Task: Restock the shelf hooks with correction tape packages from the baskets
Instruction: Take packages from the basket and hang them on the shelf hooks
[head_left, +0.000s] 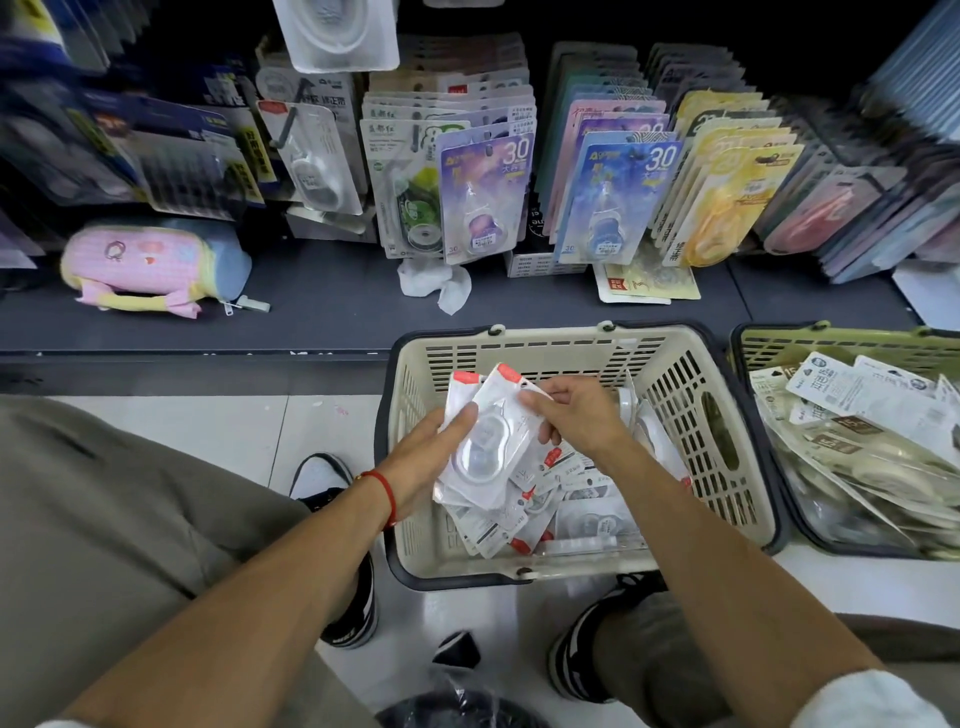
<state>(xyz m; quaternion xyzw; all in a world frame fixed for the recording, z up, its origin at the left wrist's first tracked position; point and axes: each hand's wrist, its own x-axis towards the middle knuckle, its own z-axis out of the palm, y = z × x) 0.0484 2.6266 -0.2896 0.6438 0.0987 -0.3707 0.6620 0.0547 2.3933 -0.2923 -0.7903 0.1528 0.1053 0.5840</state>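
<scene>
Both hands grip glossy blister-pack tape pkgs over slotted plastic basket.

A soft pink pencil case with yellow trim and a blue end lies on the dark shelf, at about ten o'clock. Its zipper pull sticks out to the right. A crumpled white tissue sits on the same shelf near twelve o'clock. Down low on the pale floor tiles, a black and white shoe rests at about seven o'clock. Another striped shoe is at five o'clock. A crinkly dark plastic bag lies at six o'clock.
</scene>
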